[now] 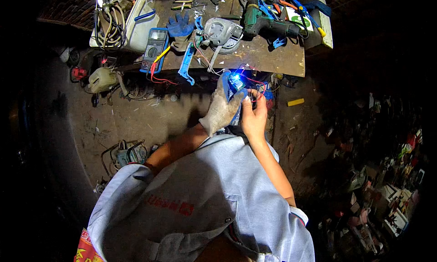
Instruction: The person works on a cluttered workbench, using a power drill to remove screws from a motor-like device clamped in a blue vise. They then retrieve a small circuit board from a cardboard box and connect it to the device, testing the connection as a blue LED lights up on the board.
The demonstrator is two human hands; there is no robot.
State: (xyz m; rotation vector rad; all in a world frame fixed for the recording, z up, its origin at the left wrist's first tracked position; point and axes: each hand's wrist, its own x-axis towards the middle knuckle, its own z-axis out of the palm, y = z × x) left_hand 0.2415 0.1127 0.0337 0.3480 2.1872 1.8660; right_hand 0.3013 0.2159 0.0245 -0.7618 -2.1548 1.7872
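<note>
My left hand (220, 109), in a grey and blue work glove, is closed round a small circuit board (236, 82) that gives off a bright blue-white light. Thin red wires (260, 83) loop out from the board toward the right. My bare right hand (253, 118) is right beside it, its thumb and fingers pinched at the wire by the board's lower edge. Both hands are held just in front of the bench's near edge. Behind them on the bench lies a grey round-bodied power tool part (221, 32) with loose wires.
On the wooden bench (277, 57) lie a blue multimeter (155, 48), a spare glove (180, 30), a blue plastic casing (186, 64) and a green drill (266, 23). A white bin of cables (136, 30) stands at left. On the floor are a jug (101, 80) and a yellow piece (296, 102).
</note>
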